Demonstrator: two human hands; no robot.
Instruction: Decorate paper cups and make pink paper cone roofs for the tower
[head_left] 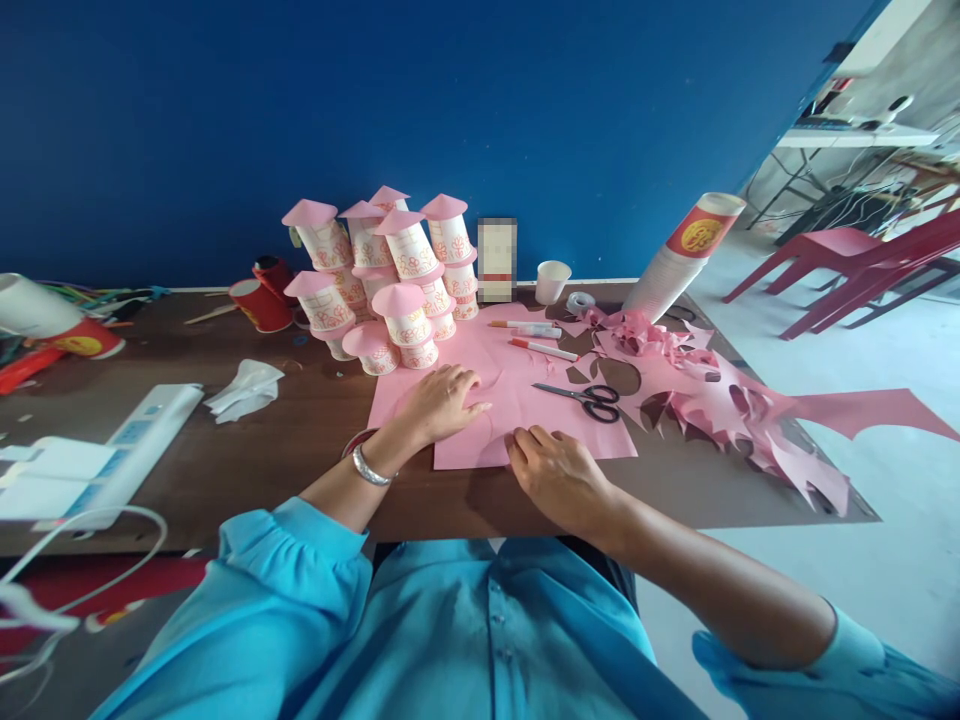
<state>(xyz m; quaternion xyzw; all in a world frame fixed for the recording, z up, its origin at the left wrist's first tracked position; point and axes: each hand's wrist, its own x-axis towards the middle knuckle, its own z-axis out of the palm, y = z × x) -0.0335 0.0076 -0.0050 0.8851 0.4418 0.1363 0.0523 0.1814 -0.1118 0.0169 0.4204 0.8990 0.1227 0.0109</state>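
Note:
My left hand [444, 402] lies on the pink paper sheet [480, 450], fingers spread a little, holding nothing. At the sheet's front edge rests my right hand [559, 475], its fingers curled and pressed together; whether they pinch the paper edge is hidden. Black-handled scissors [598, 402] lie on the paper just beyond my right hand. Behind my left hand stand stacked paper-cup towers [405, 310] with pink cone roofs and red drawings. Several markers [544, 349] lie on the paper's far part.
Pink paper scraps [720, 400] cover the right side and overhang the edge. A cup stack [679, 255] leans behind them. One white cup [553, 282] and a tape roll [580, 303] stand near the wall. Crumpled tissue [245, 390] and a power strip [139, 450] are left.

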